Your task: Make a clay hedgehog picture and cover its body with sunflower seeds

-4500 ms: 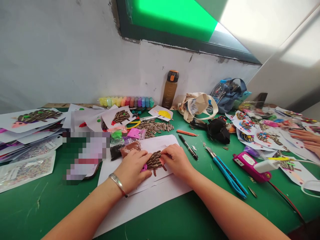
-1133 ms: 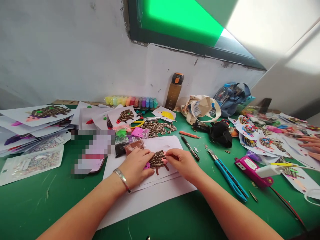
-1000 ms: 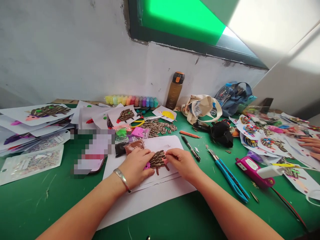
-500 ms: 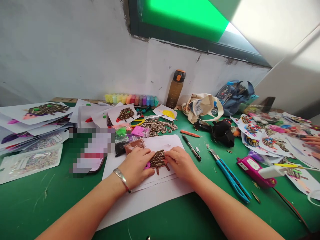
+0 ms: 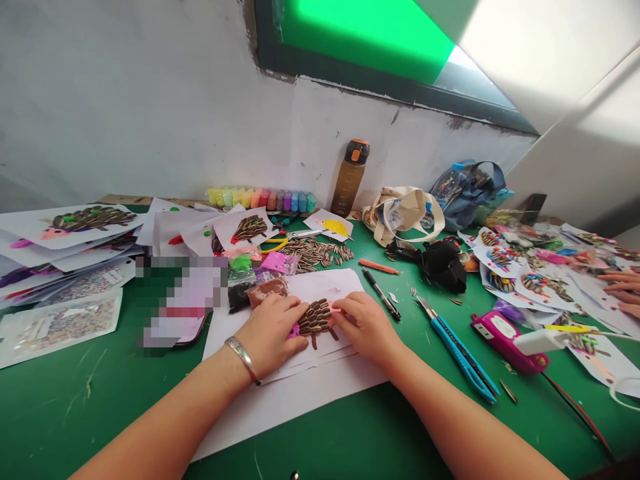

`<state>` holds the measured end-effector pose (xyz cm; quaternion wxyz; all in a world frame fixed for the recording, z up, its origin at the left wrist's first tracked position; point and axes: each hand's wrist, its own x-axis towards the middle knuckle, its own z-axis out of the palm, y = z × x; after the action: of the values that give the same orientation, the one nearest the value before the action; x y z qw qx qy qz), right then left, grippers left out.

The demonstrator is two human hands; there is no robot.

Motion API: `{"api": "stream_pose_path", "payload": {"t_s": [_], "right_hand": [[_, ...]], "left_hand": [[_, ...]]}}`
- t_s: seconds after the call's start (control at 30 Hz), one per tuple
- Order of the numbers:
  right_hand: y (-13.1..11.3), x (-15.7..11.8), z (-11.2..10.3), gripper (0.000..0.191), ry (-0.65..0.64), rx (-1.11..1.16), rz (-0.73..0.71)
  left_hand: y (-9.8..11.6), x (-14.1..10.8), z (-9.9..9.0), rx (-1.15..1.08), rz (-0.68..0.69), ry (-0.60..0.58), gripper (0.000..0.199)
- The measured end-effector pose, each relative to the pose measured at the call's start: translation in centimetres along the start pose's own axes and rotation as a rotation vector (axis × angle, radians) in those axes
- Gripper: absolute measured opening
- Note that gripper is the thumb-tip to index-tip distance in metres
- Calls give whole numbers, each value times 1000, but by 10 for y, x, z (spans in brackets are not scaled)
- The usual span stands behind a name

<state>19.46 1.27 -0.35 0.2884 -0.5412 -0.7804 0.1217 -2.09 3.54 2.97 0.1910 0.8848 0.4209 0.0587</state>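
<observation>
On a stack of white paper [image 5: 300, 393] lies a hedgehog picture [image 5: 316, 317] with a back of overlapping striped sunflower seeds and brown clay legs. My left hand [image 5: 273, 333] rests at its left side, thumb and fingers apart around a purple clay part [image 5: 295, 330] that the hand partly covers. At the right edge of the seeds, my right hand [image 5: 363, 327] has its fingers bent and pressed together; a bit of pink shows by the fingertips, and what they hold is hidden. Brown clay in a bag [image 5: 267, 291] sits just beyond my left hand.
Loose sunflower seeds [image 5: 320, 253], a pen [image 5: 381, 293] and a blue utility knife [image 5: 457, 350] lie around the paper. At left are a phone [image 5: 185, 313] and stacked pictures [image 5: 70, 247]. A bottle [image 5: 349, 179] stands behind. Another person's hand [image 5: 625, 287] shows at far right.
The right fingertips have shifted very slightly at the edge of the seeds. The left hand stays in place, and the view has moved a touch.
</observation>
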Motion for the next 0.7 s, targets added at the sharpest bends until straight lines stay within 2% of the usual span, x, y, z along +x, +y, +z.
{"api": "stream_pose_path", "payload": {"t_s": [0.13,0.43,0.7], "right_hand": [[-1,-2,-2,23,0,-37,-11],[0,0,6,23,-29,-71,-22],[2,3,1,20,-46,33,79]], "left_hand": [[-1,0,0,-1,-4,0,42],[-2,0,3,-1,15,18,40],[0,1,0,-4,-14,-14,45]]}}
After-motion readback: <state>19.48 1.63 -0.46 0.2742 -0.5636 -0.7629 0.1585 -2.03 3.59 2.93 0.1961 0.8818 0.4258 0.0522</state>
